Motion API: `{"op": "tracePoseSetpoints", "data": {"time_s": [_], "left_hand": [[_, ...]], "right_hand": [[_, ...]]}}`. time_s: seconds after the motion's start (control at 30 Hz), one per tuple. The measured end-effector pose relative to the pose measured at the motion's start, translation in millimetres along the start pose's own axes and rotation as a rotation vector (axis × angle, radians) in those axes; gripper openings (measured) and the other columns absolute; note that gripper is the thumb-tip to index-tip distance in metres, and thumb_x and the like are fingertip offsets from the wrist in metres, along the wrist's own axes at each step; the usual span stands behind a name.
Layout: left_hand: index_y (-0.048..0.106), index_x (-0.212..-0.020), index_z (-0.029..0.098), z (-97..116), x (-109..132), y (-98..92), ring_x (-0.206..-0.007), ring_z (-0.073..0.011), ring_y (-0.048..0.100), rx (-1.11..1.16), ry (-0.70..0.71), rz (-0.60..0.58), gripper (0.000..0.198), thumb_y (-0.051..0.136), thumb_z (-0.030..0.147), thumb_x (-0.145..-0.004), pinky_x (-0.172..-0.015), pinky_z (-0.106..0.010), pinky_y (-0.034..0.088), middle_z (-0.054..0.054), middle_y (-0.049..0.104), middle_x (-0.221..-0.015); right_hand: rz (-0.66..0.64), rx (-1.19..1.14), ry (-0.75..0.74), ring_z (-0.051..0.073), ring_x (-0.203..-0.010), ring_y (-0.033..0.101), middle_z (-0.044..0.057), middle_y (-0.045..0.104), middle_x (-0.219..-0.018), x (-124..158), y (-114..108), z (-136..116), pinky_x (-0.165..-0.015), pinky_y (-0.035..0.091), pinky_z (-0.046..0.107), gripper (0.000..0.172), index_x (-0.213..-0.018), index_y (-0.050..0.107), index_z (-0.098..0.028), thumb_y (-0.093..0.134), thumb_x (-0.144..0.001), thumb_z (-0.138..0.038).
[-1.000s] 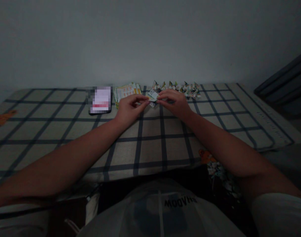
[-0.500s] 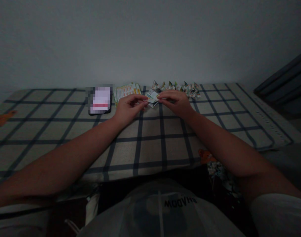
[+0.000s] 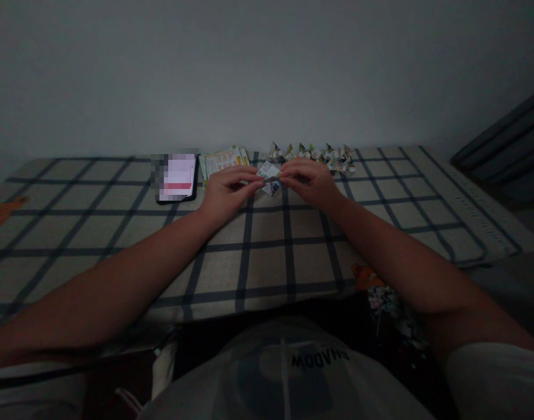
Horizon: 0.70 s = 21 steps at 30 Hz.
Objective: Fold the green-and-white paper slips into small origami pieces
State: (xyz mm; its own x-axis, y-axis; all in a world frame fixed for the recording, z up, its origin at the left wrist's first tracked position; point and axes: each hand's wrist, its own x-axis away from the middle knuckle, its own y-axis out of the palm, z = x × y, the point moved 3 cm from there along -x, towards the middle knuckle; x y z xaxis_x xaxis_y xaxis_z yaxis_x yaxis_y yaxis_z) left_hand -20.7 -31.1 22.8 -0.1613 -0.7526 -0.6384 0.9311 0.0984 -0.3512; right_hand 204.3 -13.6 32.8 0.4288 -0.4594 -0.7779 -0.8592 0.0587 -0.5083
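A dark phone (image 3: 175,178) lies near the far edge of the table (image 3: 118,233). Just right of it is a pile of paper sheets (image 3: 223,158). The left hand (image 3: 226,189) and right hand (image 3: 309,179) meet near the middle of the far edge. The fingers of both pinch a small folded paper (image 3: 270,178) between them. A row of folded paper shapes (image 3: 323,154) sits behind the right hand.

we wear a pale, whitish t-shirt (image 3: 267,388) with short sleeves (image 3: 494,379) and dark block lettering (image 3: 320,357) across the chest, upside down from here. our arms are uncovered down to left hand (image 3: 225,189) and right hand (image 3: 310,184).
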Motion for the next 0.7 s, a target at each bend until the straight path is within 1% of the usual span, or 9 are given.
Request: {"op": "tracePoseSetpoints", "data": {"time_s": [0.13, 0.2, 0.27, 0.37, 0.43, 0.53, 0.7], "left_hand": [[0.081, -0.083, 0.025, 0.6, 0.2, -0.6, -0.099, -0.0206, 0.072, -0.031, -0.002, 0.024, 0.016, 0.081, 0.041, -0.079, -0.095, -0.037, 0.057, -0.004, 0.079, -0.099], [0.081, -0.088, 0.024, 0.4, 0.3, -0.2, -0.098, -0.0205, 0.072, -0.033, -0.012, 0.025, 0.019, 0.081, 0.042, -0.079, -0.095, -0.037, 0.057, -0.005, 0.079, -0.100], [0.081, -0.101, 0.023, -1.2, 0.8, 1.5, -0.097, -0.0205, 0.072, 0.007, -0.048, 0.008, 0.031, 0.082, 0.044, -0.078, -0.093, -0.036, 0.058, -0.006, 0.078, -0.102], [0.073, -0.125, 0.022, -4.2, 2.0, 5.6, -0.100, -0.0220, 0.072, 0.117, -0.104, -0.035, 0.059, 0.085, 0.048, -0.073, -0.090, -0.036, 0.059, -0.008, 0.076, -0.110], [0.068, -0.132, 0.022, -5.3, 2.8, 7.5, -0.106, -0.0241, 0.071, 0.160, -0.116, -0.048, 0.069, 0.086, 0.049, -0.071, -0.092, -0.037, 0.059, -0.010, 0.074, -0.118], [0.068, -0.130, 0.022, -6.3, 3.6, 8.1, -0.112, -0.0259, 0.070, 0.144, -0.124, -0.047, 0.068, 0.085, 0.052, -0.071, -0.095, -0.039, 0.059, -0.011, 0.072, -0.123], [0.069, -0.126, 0.023, -4.6, 3.4, 8.1, -0.111, -0.0250, 0.070, 0.140, -0.124, -0.050, 0.062, 0.083, 0.053, -0.073, -0.093, -0.037, 0.060, -0.009, 0.074, -0.117]], "right_hand": [[-0.010, 0.006, 0.014, 0.019, -0.098, 0.070, 0.006, 0.077, -0.097, 0.4, 1.9, 2.5, -0.093, 0.054, 0.038, 0.034, -0.093, 0.076, -0.023, 0.061, -0.095, -0.053], [-0.018, 0.010, 0.035, 0.019, -0.098, 0.070, 0.006, 0.077, -0.097, 0.4, 2.0, 3.7, -0.093, 0.055, 0.038, 0.034, -0.093, 0.076, -0.023, 0.061, -0.095, -0.054], [-0.023, 0.004, 0.051, 0.019, -0.097, 0.070, 0.006, 0.077, -0.098, 0.5, 1.9, 4.1, -0.091, 0.055, 0.037, 0.035, -0.094, 0.076, -0.023, 0.061, -0.095, -0.054], [-0.029, -0.018, 0.053, 0.017, -0.096, 0.070, 0.006, 0.077, -0.099, 1.2, 2.1, 3.2, -0.087, 0.056, 0.034, 0.035, -0.095, 0.076, -0.023, 0.060, -0.095, -0.054], [-0.030, -0.022, 0.033, 0.018, -0.097, 0.070, 0.006, 0.077, -0.100, 1.7, 2.5, 2.2, -0.087, 0.056, 0.034, 0.034, -0.095, 0.076, -0.023, 0.060, -0.095, -0.053], [-0.056, -0.010, 0.042, 0.018, -0.099, 0.070, 0.006, 0.076, -0.100, 2.3, 4.2, 2.3, -0.084, 0.057, 0.033, 0.035, -0.094, 0.075, -0.023, 0.060, -0.095, -0.054], [-0.090, -0.048, 0.050, 0.015, -0.092, 0.069, 0.005, 0.076, -0.098, 2.8, 7.1, 1.1, -0.075, 0.057, 0.028, 0.034, -0.093, 0.074, -0.022, 0.061, -0.094, -0.053]]}}
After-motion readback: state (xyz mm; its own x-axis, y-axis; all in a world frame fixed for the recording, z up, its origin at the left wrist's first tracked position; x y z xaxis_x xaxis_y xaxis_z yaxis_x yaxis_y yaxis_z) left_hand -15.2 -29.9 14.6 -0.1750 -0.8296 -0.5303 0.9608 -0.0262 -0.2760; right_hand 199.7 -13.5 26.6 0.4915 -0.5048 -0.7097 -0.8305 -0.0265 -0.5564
